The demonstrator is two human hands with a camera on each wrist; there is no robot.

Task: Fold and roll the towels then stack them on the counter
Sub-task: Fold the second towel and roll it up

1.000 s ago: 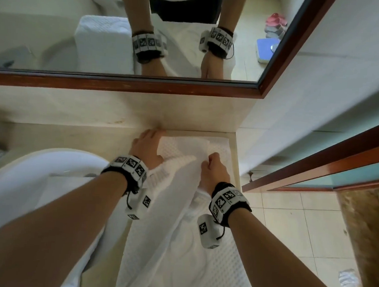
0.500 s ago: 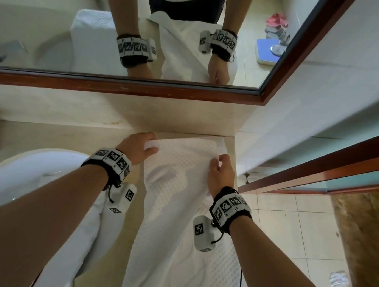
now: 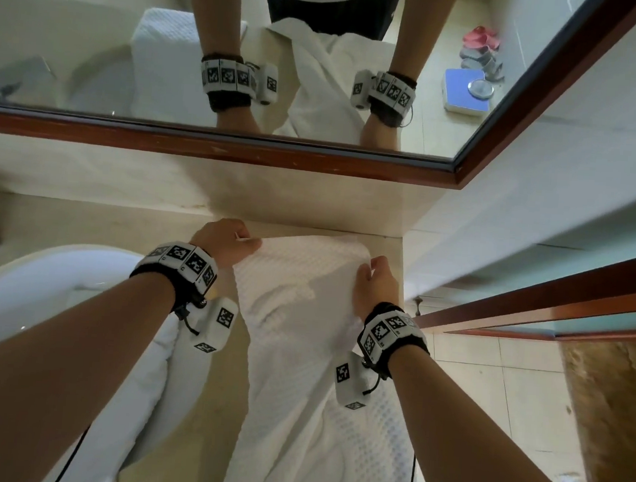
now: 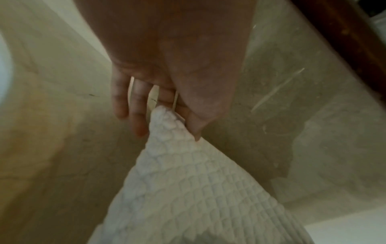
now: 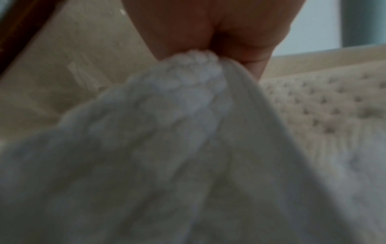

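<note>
A white waffle-textured towel (image 3: pixel 302 337) lies lengthwise on the beige counter (image 3: pixel 95 225), its near end hanging over the front edge. My left hand (image 3: pixel 230 240) pinches the far left corner of the towel (image 4: pixel 188 181) between thumb and fingers. My right hand (image 3: pixel 375 282) grips the far right corner, bunched towel (image 5: pixel 188 102) in its fist. Both corners are raised slightly off the counter near the back wall. Another white towel (image 3: pixel 149 364) lies over the basin rim under my left forearm.
A white basin (image 3: pixel 42 281) sits at the left of the counter. A wood-framed mirror (image 3: pixel 240 148) hangs on the back wall above. The white side wall (image 3: pixel 517 217) bounds the counter on the right. Tiled floor (image 3: pixel 485 403) lies beyond the right edge.
Both hands moved apart and toward the back wall, taking the towel's far corners and spreading the far edge flat and wide. The head view shifted a little.
</note>
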